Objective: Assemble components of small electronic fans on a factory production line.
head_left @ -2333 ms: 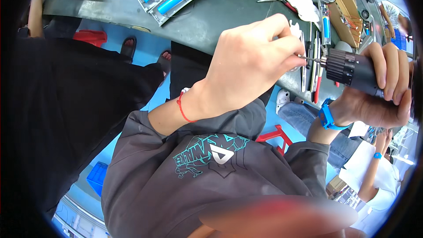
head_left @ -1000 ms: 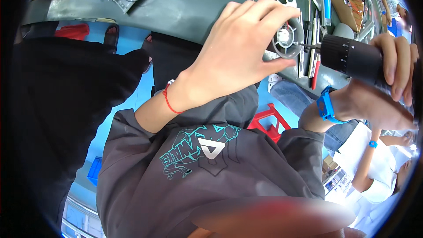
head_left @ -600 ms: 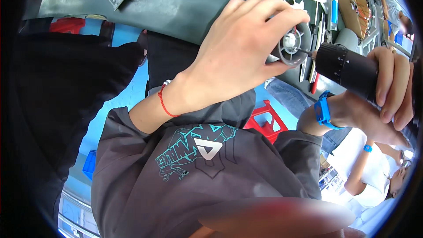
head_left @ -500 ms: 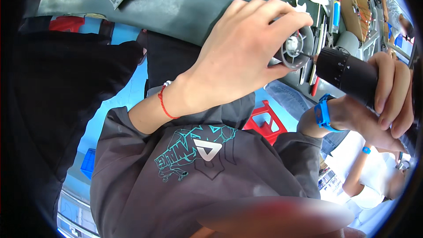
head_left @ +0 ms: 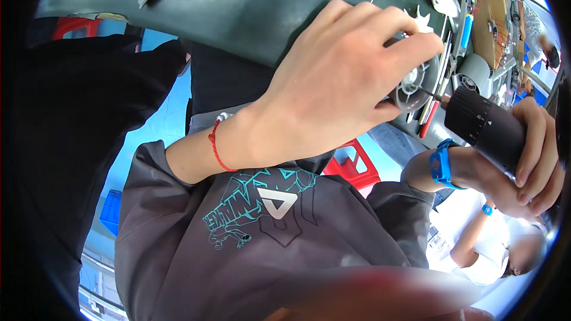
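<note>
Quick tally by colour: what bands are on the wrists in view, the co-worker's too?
Red string on left wrist: 1
Blue band on right wrist: 1
Blue band on co-worker's wrist: 1
Total: 3

Head camera looks steeply down, close over the hands and workbench [head_left: 250,6].

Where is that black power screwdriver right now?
In the head view the black power screwdriver sits at the right edge, gripped in the right hand, its thin bit pointing left into the grey fan wheel that the left hand holds above the dark green workbench.
</note>
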Demonstrator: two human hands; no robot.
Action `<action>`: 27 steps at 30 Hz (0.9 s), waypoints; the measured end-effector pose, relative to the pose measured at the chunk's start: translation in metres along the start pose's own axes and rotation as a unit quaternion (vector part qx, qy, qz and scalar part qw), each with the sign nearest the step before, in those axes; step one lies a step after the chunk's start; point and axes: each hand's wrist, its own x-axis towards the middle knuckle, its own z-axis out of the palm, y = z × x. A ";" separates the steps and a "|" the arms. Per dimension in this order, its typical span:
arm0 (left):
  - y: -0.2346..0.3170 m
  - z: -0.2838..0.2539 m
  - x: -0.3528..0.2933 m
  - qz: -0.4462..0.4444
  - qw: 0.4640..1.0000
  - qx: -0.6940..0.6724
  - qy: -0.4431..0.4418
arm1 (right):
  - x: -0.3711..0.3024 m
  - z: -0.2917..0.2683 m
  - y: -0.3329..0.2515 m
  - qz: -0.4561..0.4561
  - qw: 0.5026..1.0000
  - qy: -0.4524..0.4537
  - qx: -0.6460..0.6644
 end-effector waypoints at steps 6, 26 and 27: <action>0.001 -0.003 -0.001 -0.009 1.000 0.016 -0.002 | 0.002 0.000 0.001 0.007 0.999 -0.018 0.044; 0.003 -0.001 -0.005 -0.008 1.000 -0.019 0.019 | 0.035 0.018 0.013 0.109 0.987 -0.115 0.004; 0.003 -0.002 -0.006 -0.007 1.000 -0.019 0.020 | 0.036 0.020 0.016 0.111 0.987 -0.115 0.004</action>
